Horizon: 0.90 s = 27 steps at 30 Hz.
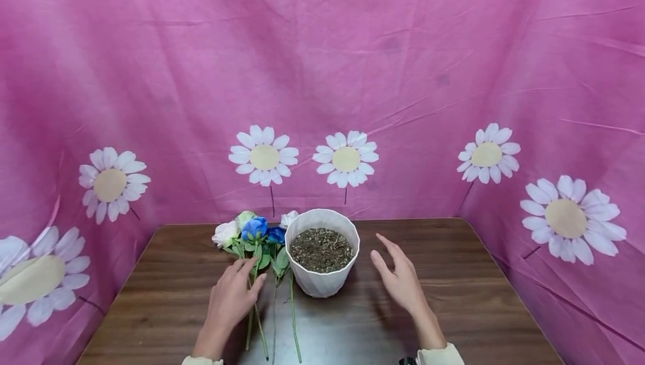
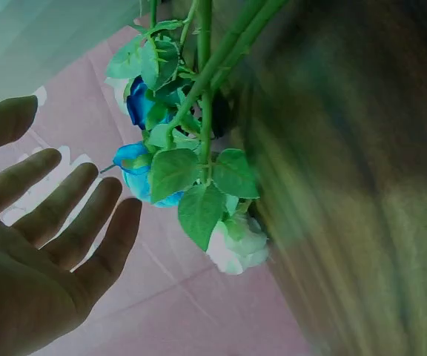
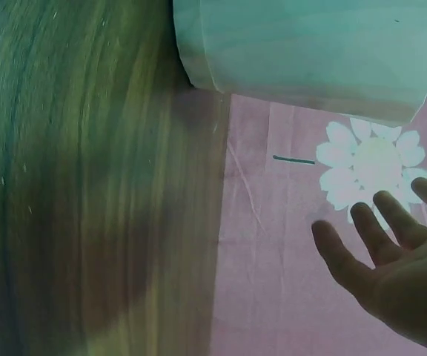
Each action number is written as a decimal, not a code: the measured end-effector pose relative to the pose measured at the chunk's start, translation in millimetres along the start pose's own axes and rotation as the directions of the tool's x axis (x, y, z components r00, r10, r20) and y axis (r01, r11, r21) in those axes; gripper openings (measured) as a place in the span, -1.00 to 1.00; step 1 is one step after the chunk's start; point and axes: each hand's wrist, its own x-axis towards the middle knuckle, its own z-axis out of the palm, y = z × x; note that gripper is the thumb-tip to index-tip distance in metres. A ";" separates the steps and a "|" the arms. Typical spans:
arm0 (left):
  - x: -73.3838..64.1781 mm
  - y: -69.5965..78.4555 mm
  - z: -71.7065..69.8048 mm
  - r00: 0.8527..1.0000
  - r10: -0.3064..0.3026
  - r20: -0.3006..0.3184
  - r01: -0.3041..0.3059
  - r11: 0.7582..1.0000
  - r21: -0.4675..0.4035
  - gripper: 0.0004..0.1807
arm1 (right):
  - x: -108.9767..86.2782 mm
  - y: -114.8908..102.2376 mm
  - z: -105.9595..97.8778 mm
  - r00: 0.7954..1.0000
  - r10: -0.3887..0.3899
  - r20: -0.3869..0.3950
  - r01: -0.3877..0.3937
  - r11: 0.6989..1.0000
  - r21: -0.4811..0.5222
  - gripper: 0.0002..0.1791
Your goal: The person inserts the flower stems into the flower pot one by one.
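Fingers near pot of soil

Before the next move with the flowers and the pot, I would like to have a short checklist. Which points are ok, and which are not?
1. Left grip free: ok; fingers relaxed by the flowers, holding nothing.
2. Right grip free: ok; open beside the pot, not touching it.
3. Pot upright: ok; it stands on the table.
4. Soil in the pot: ok; its surface lies below the rim.
5. Stems separated: not ok; some cross.
6. Soil loose enough: cannot tell by sight.
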 end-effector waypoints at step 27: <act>-5.0 -27.9 22.5 0.966 -0.190 0.173 0.238 0.917 -0.319 -0.61 | 11.4 3.9 21.0 0.961 0.213 0.174 -0.274 0.781 0.560 -0.49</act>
